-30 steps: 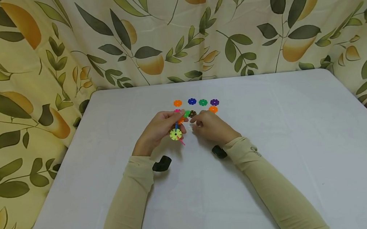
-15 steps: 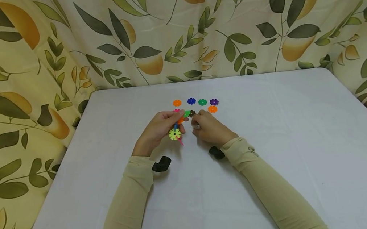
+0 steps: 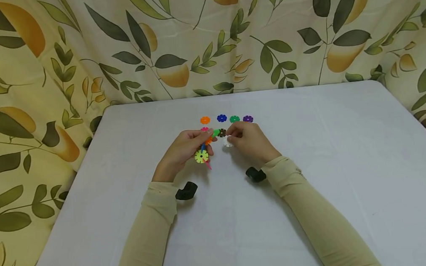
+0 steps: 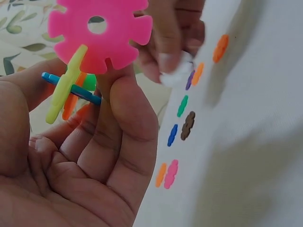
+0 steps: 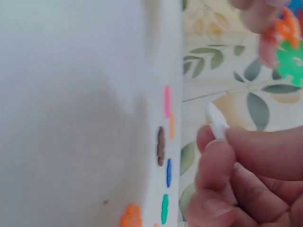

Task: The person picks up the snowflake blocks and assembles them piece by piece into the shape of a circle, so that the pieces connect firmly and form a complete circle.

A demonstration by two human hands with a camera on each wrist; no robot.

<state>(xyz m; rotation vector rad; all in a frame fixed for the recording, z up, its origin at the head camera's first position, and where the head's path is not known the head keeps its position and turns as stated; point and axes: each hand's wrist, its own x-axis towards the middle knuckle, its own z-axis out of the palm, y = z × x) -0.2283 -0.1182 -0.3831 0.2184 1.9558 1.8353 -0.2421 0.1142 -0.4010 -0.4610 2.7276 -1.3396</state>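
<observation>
My left hand (image 3: 185,151) holds a joined chain of notched plastic discs by its upper end. In the left wrist view a pink disc (image 4: 125,35) stands at the near end, slotted to a yellow disc (image 4: 66,87), with a blue disc (image 4: 85,91) behind it. Farther along the chain come an orange disc (image 5: 287,27) and a green disc (image 5: 289,64). Between thumb and fingertips, my right hand (image 3: 253,144) pinches a white disc (image 5: 217,119), a short way to the right of the chain and apart from it.
Loose discs lie flat beyond the hands: orange (image 3: 205,120), blue (image 3: 222,118), green (image 3: 234,119), purple (image 3: 247,119), brown (image 3: 222,132) and pink (image 4: 171,174). Another orange disc (image 4: 220,48) is hidden by the right hand in the head view. A patterned curtain (image 3: 204,36) hangs behind the white table (image 3: 222,233).
My right hand has taken hold of the white disc, then shifted slightly right and away from me, covering an orange disc. The left hand stays nearly still with the chain.
</observation>
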